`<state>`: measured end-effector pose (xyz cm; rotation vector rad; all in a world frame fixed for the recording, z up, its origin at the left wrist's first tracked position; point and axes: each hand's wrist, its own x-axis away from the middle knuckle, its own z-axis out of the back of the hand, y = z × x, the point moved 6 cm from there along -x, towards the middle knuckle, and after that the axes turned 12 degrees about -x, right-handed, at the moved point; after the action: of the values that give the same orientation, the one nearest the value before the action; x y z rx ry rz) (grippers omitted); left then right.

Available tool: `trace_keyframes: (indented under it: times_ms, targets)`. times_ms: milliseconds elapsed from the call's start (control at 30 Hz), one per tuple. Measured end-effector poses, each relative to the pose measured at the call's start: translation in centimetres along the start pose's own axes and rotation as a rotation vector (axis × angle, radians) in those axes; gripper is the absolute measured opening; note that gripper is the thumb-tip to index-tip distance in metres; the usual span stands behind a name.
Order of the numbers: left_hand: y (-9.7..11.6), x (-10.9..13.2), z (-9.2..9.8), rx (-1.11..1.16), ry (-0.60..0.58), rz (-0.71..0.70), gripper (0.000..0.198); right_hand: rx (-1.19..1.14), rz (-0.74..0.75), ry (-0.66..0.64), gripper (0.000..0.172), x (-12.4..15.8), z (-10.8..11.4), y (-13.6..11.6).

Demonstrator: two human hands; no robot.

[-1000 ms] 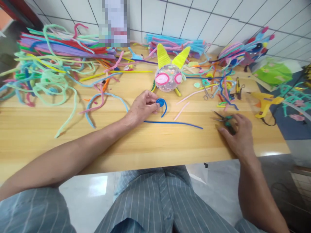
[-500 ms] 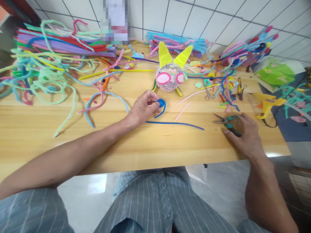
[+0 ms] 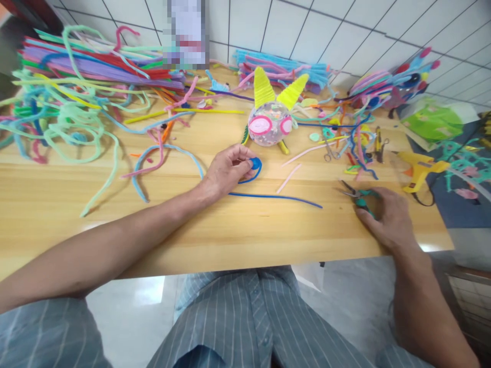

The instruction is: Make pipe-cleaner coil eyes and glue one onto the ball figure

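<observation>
My left hand (image 3: pixel 226 171) rests on the wooden table (image 3: pixel 115 214), its fingers pinched on a blue pipe cleaner (image 3: pixel 276 197) wound into a small coil (image 3: pixel 254 164) at one end; the straight tail runs off to the right. My right hand (image 3: pixel 385 217) lies near the table's front right edge, closed on green-handled pliers (image 3: pixel 355 195) whose jaws point left. Just behind the coil stands a glittery ball figure (image 3: pixel 270 122) with pink eyes and two yellow ears.
Heaps of coloured pipe cleaners (image 3: pixel 76 97) cover the back left and back of the table. Small scissors (image 3: pixel 329 149), loose scraps and a yellow glue gun (image 3: pixel 420 167) lie at the right. A tiled wall (image 3: pixel 345 30) stands behind. My striped trousers (image 3: pixel 245 317) show below the table edge.
My left fingers have turned the blue coil, so its tail curls tighter round it. My right hand has slid slightly toward me with the pliers.
</observation>
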<state>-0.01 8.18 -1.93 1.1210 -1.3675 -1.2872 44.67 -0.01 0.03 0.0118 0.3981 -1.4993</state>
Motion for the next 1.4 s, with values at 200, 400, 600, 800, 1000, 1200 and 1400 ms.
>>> trace_keyframes:
  times_ms: [200,400,600,800,1000,1200,1400]
  targets:
    - [0.1,0.1,0.0,0.031,0.002,0.017,0.018,-0.034,0.022,0.060,0.059,0.5,0.8,-0.6]
    - [0.8,0.3,-0.1,0.091,0.012,0.050,0.017,-0.198,0.195,0.190,0.048,-0.7,2.7,-5.8]
    - [2.3,0.7,0.1,0.156,0.035,0.060,0.027,-0.189,0.292,0.041,0.053,-5.0,0.6,-13.0]
    - [3.0,1.1,-0.2,0.218,0.006,0.091,0.031,-0.148,0.541,0.026,0.051,-7.7,-1.9,-18.1]
    - [3.4,1.1,0.0,0.210,0.054,0.073,0.033,-0.134,0.696,-0.049,0.056,-7.6,-4.3,-19.0]
    - [3.6,1.1,0.1,0.165,0.069,0.032,0.032,-0.173,0.731,-0.186,0.057,-6.9,-5.3,-19.1]
    - [3.3,1.3,-0.2,0.132,0.067,-0.004,0.030,-0.746,0.453,-0.205,0.041,-7.5,-2.5,-22.7]
